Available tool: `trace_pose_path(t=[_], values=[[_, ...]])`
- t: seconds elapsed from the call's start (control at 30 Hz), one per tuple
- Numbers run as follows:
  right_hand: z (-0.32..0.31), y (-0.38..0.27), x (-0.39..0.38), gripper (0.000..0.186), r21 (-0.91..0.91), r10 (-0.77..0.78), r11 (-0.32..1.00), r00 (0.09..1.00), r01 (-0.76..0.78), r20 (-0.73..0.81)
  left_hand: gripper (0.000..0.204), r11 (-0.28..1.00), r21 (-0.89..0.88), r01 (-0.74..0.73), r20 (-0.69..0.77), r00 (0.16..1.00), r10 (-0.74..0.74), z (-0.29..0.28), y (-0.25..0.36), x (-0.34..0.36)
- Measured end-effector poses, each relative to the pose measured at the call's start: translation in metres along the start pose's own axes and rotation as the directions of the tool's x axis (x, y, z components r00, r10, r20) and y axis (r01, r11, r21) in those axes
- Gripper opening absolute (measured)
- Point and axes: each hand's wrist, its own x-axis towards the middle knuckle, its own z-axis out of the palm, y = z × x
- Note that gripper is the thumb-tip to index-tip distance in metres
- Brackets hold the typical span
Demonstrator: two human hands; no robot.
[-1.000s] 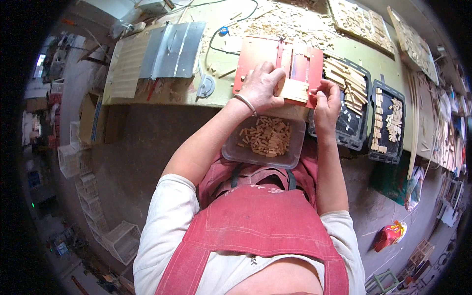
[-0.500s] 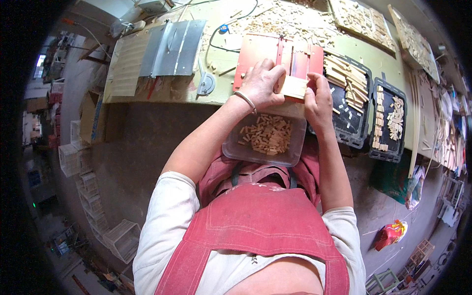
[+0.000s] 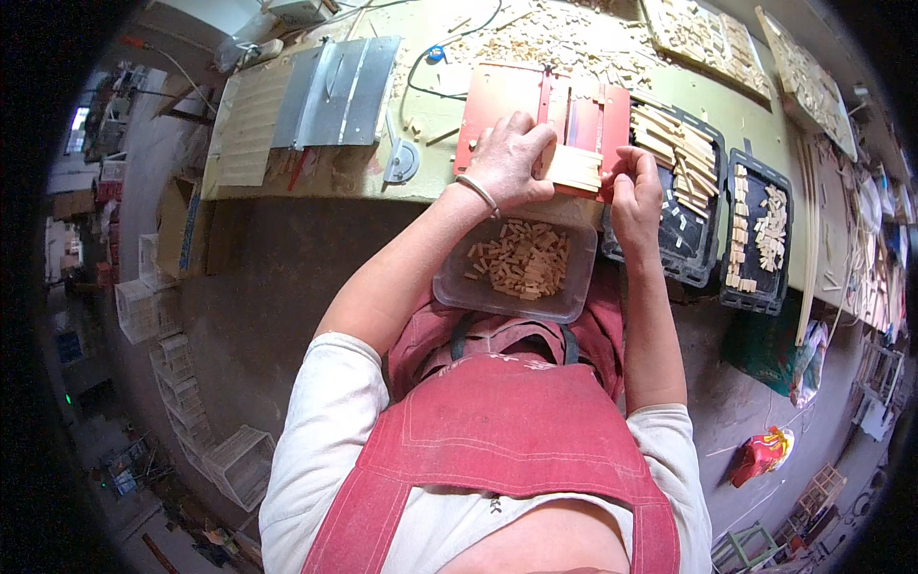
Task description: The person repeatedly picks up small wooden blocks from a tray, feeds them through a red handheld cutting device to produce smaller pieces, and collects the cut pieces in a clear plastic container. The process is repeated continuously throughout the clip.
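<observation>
A red sliding plate point(image 3: 497, 96) with a slot lies at the bench's near edge, a group of pale wood strips point(image 3: 576, 170) across its lower right. My left hand point(image 3: 507, 163) grips the left end of these strips, fingers bent over the plate and thumb against the wood. Just right of the strips is my right hand point(image 3: 636, 201), its fingers curled; what they hold, if anything, is hidden. Under my wrists, a clear plastic tub point(image 3: 454, 292) holds several small wood pieces point(image 3: 516, 258).
A grey metal plate point(image 3: 335, 96) and protractor gauge point(image 3: 402, 163) lie left on the green bench point(image 3: 430, 182). At right are two black trays point(image 3: 741, 301) of wood pieces, boards point(image 3: 708, 48) of pieces behind, long strips point(image 3: 803, 249) overhanging. White crates point(image 3: 239, 464) stand lower left.
Both hands have edged up the plate over the last second. My right hand went inward onto the strips' end half a second ago, then drew back slightly to the right.
</observation>
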Motion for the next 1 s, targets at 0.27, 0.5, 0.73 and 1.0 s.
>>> trace_pose_path(t=[0.27,0.5,0.73,1.0], values=[[0.004,-0.017,-0.003,0.030,-0.084,-0.050,0.995,0.998,0.052,0.024,0.056,1.000,0.023,-0.015,-0.030,0.999,0.015,0.002,-0.001,0.000],[-0.020,-0.031,0.015,0.054,-0.531,-0.301,0.720,0.891,0.446,0.340,0.055,0.999,0.021,-0.025,-0.038,0.999,0.026,0.003,-0.004,0.001],[-0.017,-0.017,0.025,0.044,-0.418,-0.115,0.826,0.839,0.378,0.531,0.052,1.000,0.009,-0.028,-0.045,0.999,0.028,0.002,-0.002,-0.001],[-0.009,-0.015,0.007,0.041,-0.348,-0.001,0.931,0.954,0.110,0.299,0.050,0.999,0.027,-0.016,-0.018,1.000,0.016,0.000,-0.001,0.000]])
